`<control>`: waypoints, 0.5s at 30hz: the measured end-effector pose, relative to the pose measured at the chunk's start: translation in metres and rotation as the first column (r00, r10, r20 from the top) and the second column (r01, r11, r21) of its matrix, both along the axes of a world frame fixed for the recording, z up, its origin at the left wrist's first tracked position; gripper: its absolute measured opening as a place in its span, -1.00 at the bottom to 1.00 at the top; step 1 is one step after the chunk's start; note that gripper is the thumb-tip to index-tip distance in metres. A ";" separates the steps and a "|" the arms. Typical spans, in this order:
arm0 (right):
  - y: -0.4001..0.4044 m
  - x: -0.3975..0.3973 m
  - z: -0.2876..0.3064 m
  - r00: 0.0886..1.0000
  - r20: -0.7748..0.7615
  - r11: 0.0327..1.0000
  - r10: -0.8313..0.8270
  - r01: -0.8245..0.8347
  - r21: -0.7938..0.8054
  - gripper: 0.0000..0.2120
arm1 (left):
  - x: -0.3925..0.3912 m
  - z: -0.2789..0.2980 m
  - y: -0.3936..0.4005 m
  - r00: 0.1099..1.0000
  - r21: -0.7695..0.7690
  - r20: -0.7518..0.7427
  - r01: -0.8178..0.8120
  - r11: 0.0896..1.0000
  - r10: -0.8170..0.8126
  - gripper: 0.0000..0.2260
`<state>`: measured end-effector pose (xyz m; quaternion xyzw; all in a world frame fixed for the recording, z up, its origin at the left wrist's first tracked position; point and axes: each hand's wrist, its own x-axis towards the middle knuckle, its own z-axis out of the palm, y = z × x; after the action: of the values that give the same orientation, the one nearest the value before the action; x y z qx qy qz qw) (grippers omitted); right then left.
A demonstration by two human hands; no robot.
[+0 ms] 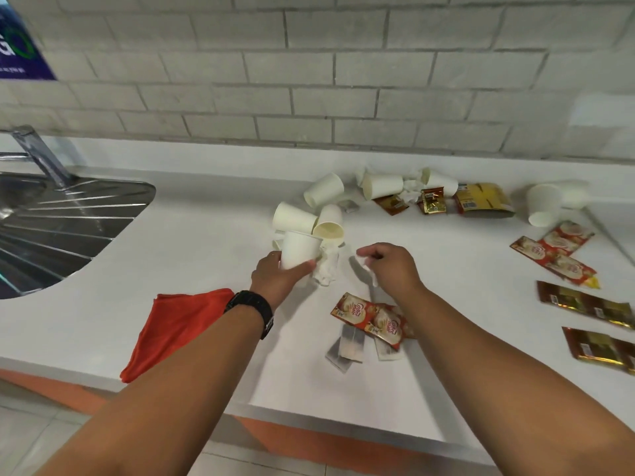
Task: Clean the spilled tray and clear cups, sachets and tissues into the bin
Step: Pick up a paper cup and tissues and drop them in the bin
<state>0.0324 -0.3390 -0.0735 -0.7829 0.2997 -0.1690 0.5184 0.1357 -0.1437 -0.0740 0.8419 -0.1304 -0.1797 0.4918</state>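
My left hand point(275, 278) grips an upright white paper cup point(298, 249) that has two more cups point(311, 219) tipped into its mouth. A crumpled tissue point(326, 269) hangs beside that cup. My right hand point(390, 266) pinches a small white scrap of tissue point(370, 273) just right of it. More paper cups point(381, 185) and tissues lie toppled near the wall. Red creamer sachets point(371, 319) and tea bag packets point(345, 348) lie below my right hand. No bin or tray is in view.
A red cloth point(171, 328) lies on the white counter point(206, 235) by my left forearm. A steel sink drainer point(58, 228) sits at the left. Gold and red sachets point(556, 262) are scattered at the right, with another cup point(543, 204) there.
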 end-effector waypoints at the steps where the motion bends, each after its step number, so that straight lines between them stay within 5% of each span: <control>1: -0.001 -0.001 0.003 1.000 0.019 1.000 -0.008 0.008 0.009 -0.73 | 0.002 -0.001 -0.002 1.000 0.014 0.006 0.017 1.000 -0.017 -0.42; 6: 0.001 0.001 0.006 0.999 0.033 0.999 -0.038 0.038 -0.015 -0.71 | 0.002 0.005 -0.008 0.999 -0.046 0.029 0.020 0.999 -0.018 -0.46; 11: 0.011 0.019 0.004 0.998 -0.023 0.971 -0.053 0.046 -0.236 -0.73 | 0.000 0.010 -0.002 1.000 -0.195 0.017 -0.016 0.981 0.019 -0.69; 15: 0.031 0.044 -0.012 0.933 -0.303 0.783 0.194 -0.333 -0.524 -0.53 | -0.002 0.016 0.009 0.999 -0.213 0.035 -0.023 0.977 0.031 -0.71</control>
<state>0.0761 -0.3081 -0.0853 -0.9497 0.1808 -0.0830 0.2417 0.1336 -0.1342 -0.0580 0.7896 -0.1466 -0.1421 0.5787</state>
